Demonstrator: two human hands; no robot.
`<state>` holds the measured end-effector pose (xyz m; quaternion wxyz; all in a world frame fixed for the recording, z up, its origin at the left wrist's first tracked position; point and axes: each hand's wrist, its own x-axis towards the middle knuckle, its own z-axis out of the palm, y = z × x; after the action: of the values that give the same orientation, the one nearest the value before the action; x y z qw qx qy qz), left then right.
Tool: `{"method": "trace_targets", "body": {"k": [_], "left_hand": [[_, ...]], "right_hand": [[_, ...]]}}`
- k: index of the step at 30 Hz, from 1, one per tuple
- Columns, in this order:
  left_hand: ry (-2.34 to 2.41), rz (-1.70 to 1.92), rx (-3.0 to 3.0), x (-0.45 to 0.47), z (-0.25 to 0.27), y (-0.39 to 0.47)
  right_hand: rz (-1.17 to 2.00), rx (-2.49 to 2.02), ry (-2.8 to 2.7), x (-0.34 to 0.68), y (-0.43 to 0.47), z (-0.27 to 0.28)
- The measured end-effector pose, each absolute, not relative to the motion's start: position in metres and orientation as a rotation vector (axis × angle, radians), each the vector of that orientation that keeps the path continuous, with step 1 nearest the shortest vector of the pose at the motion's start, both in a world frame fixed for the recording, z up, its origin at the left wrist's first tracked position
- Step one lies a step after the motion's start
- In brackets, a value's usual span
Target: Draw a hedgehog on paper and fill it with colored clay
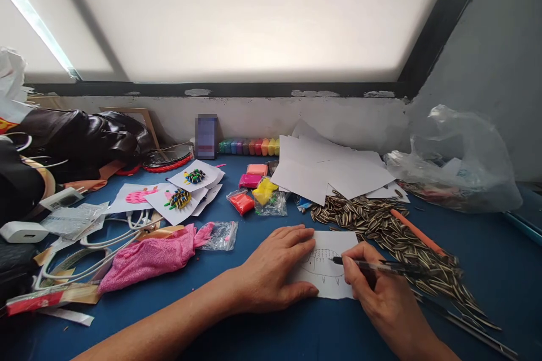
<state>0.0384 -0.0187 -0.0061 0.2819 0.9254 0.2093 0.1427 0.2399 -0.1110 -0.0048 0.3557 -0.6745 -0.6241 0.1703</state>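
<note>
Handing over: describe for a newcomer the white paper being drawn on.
On the blue tabletop, find the heap of striped sunflower seeds. Nearer, to its left, the small white paper lies partly under the left hand and right hand. Unlike larger white sheets behind, it bears a rounded outline.

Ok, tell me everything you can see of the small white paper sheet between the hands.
The small white paper sheet lies flat on the dark blue table surface, looking thin and plain. A dark-line drawing shows a rounded outline, a dot at left, rows of small marks in its upper part and W-shaped feet below. The spread left hand covers its left side; the right hand holds a slim black pen with its tip at the drawing.
</note>
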Motion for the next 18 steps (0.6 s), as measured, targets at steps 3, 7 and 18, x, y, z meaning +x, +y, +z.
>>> {"method": "trace_targets", "body": {"k": [3, 7, 18], "left_hand": [[0.564, 0.375, 2.482, 0.0389, -0.0054, -0.0186], [0.573, 0.37, 2.482, 0.0389, -0.0053, -0.0188], [0.574, 0.361, 2.486, 0.0394, -0.0046, -0.0195]], "right_hand": [[0.459, -1.741, -1.617, 0.2392, -0.1112, -0.0043], [0.442, -1.736, -1.631, 0.2388, -0.1112, -0.0047], [0.38, -1.744, -1.658, 0.2408, -0.1109, -0.0072]]}}
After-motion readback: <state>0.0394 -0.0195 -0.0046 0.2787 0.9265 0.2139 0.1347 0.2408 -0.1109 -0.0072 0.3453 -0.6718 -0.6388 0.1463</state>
